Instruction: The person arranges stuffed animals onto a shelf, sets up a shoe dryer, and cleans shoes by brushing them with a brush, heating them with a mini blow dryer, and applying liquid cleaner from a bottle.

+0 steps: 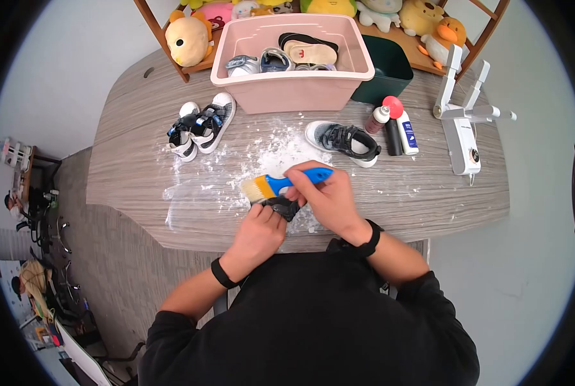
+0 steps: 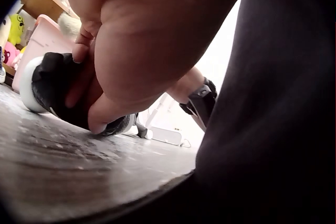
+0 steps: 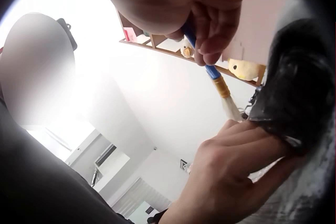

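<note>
My left hand (image 1: 259,233) grips a small dark shoe (image 1: 283,208) low over the front part of the table, its fingers bent over the upper. The left wrist view shows the shoe's black upper (image 2: 59,85) and white sole edge (image 2: 30,85). My right hand (image 1: 332,201) holds a paintbrush by its blue handle (image 1: 278,184). Its pale bristles (image 1: 256,189) point left, just above the left hand's fingers. From the right wrist, the brush (image 3: 220,85) slants down toward the shoe (image 3: 302,82), with the bristle tips near the left hand's knuckles.
White powder (image 1: 274,153) is scattered over the wood-grain table (image 1: 136,145). A pair of shoes (image 1: 215,122) stands left, a single shoe (image 1: 345,141) right. Behind are a pink bin (image 1: 294,90) of shoes and a green bin (image 1: 390,77). Bottles (image 1: 406,133) and a white folding stand (image 1: 460,145) are rightward.
</note>
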Action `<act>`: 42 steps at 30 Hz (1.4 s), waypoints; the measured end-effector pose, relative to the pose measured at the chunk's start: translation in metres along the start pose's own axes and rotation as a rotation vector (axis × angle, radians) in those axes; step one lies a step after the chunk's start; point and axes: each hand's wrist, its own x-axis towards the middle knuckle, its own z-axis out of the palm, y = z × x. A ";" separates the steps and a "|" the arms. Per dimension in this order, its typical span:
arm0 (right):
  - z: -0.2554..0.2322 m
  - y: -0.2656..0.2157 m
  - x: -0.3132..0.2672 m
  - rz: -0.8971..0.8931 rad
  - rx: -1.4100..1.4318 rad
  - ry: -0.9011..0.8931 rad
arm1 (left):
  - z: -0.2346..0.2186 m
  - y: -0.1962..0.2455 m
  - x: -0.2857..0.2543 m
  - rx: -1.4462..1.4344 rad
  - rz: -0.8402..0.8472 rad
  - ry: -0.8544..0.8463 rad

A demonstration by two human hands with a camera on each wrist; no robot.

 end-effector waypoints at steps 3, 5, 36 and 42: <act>0.006 0.001 0.009 0.090 -0.067 -0.110 | 0.004 0.006 -0.004 0.013 -0.010 -0.037; 0.002 0.002 0.011 0.062 -0.280 -0.074 | 0.001 0.004 -0.003 -0.006 -0.013 -0.021; -0.074 -0.016 -0.041 -0.362 -0.549 0.157 | -0.004 -0.030 0.037 -0.361 -0.278 0.237; -0.069 -0.009 -0.053 -0.478 -0.480 0.140 | 0.001 -0.029 0.045 -1.375 -0.906 0.209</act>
